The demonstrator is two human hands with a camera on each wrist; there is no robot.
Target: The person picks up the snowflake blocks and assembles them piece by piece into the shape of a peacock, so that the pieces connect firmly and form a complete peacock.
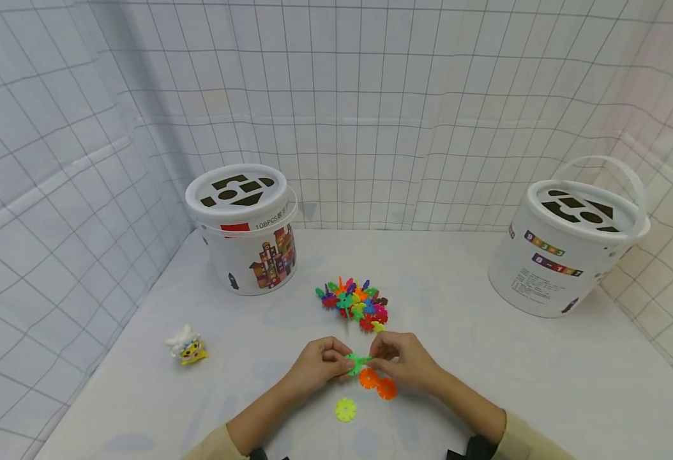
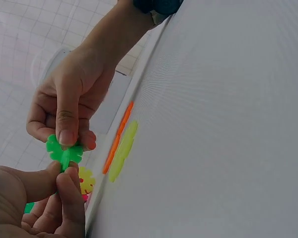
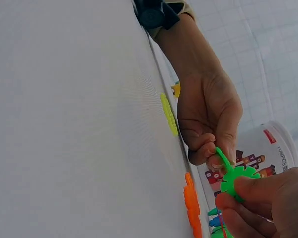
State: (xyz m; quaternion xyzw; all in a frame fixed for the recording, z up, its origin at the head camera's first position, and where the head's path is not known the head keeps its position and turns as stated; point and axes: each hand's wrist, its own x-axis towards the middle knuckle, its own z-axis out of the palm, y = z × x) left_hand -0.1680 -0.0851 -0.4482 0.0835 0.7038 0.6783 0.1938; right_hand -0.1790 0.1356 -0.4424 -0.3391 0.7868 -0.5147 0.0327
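Note:
Over the table's near middle, my left hand (image 1: 316,365) and right hand (image 1: 408,359) meet, each pinching a green notched plastic disc between thumb and fingers. The two green discs (image 1: 355,365) stand at an angle to each other, edges meeting at the notches; in the right wrist view one green disc (image 3: 232,181) faces the camera and the other is edge-on. Two orange notched discs (image 1: 387,388) lie edge to edge just below the right hand. Nearer the person is a yellow-green notched disc (image 1: 345,409), flat on the table.
A heap of many-coloured notched discs (image 1: 350,301) sits just beyond the hands. At the back left stands a white lidded bucket (image 1: 244,255), with another white bucket (image 1: 543,268) at the back right. A small white-and-yellow toy figure (image 1: 188,345) is on the left.

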